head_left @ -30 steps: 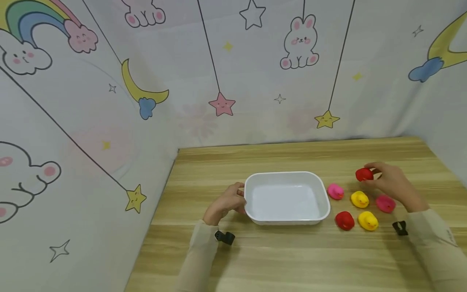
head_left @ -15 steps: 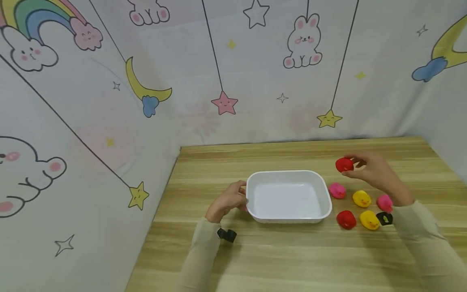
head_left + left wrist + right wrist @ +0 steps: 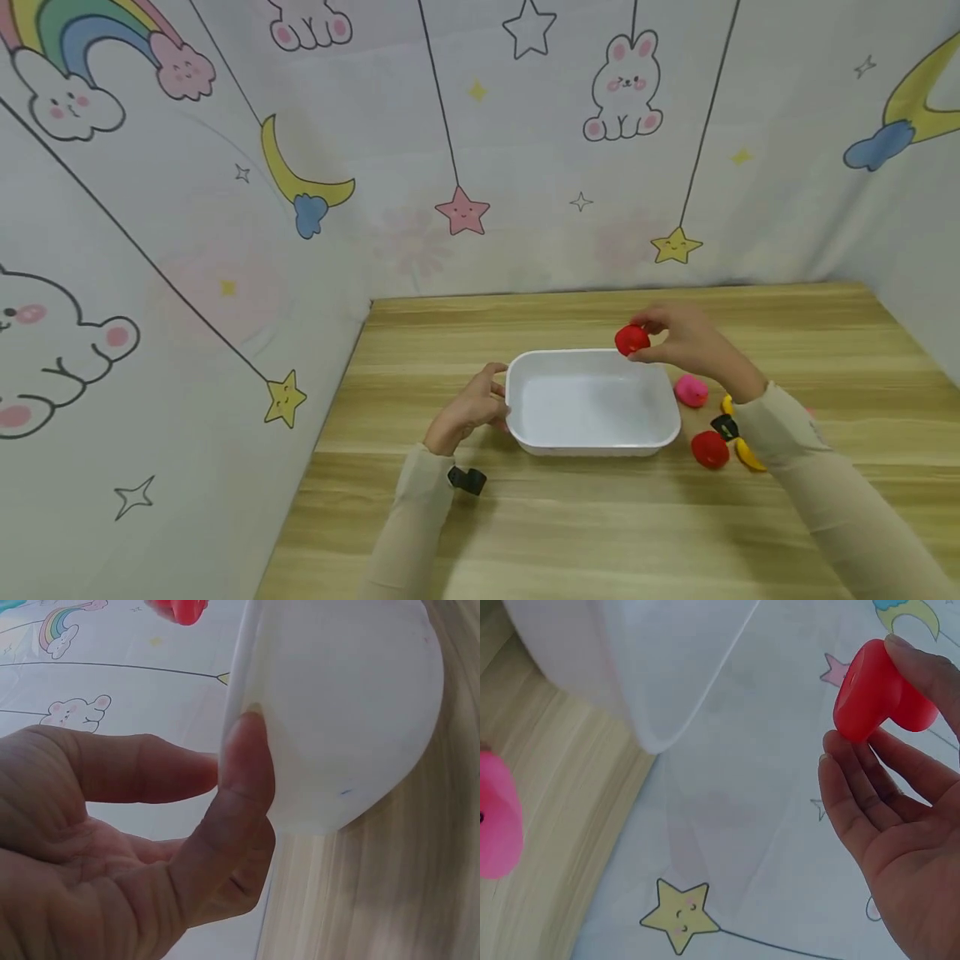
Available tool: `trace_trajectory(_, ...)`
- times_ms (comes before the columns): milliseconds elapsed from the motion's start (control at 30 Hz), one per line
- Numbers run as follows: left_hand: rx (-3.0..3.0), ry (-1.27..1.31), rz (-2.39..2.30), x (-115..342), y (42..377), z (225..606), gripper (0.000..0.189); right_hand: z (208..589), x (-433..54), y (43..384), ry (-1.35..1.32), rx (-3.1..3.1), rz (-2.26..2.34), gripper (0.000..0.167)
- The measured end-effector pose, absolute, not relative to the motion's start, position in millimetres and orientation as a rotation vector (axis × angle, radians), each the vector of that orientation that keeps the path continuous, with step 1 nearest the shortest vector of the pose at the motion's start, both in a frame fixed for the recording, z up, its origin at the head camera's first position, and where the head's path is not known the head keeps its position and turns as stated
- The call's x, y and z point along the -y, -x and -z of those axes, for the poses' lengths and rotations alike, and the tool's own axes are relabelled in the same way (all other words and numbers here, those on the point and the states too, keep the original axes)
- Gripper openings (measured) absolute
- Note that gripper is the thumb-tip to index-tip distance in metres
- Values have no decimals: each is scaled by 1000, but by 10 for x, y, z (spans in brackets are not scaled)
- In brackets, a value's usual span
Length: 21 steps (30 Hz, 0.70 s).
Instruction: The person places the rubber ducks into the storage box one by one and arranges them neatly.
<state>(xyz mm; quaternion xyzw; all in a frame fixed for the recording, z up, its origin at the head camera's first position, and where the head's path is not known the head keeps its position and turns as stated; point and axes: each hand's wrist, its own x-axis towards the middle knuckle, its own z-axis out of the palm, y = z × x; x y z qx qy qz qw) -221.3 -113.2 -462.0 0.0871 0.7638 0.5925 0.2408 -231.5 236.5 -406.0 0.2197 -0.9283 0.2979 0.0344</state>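
A white rectangular plastic basin [image 3: 592, 408] stands on the wooden table. My left hand [image 3: 474, 410] grips its left wall; in the left wrist view the thumb and a finger [image 3: 250, 754] pinch the rim from either side. Held over the basin's far rim, toward the right, is a red rubber duck [image 3: 632, 340]. My right hand [image 3: 690, 342] pinches this duck between thumb and fingertips, clear of the basin in the right wrist view. No duck shows inside the basin.
Right of the basin lie a pink duck [image 3: 691, 391], another red duck [image 3: 711, 450] and a yellow duck [image 3: 751, 455], partly covered by the right forearm. Further ducks are mostly hidden behind that sleeve. A printed cloth wall [image 3: 525, 250] closes the table's far side.
My right hand has carried the red duck leftward from above the other ducks to the basin's far rim. The left hand keeps its grip on the basin.
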Motion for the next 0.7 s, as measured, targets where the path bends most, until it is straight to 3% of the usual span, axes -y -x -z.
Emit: trace_trajectory(700,-2119,-279,-1596,1158,2202,4619,83,4157,-1477,2625,-945,2886,-1026,42)
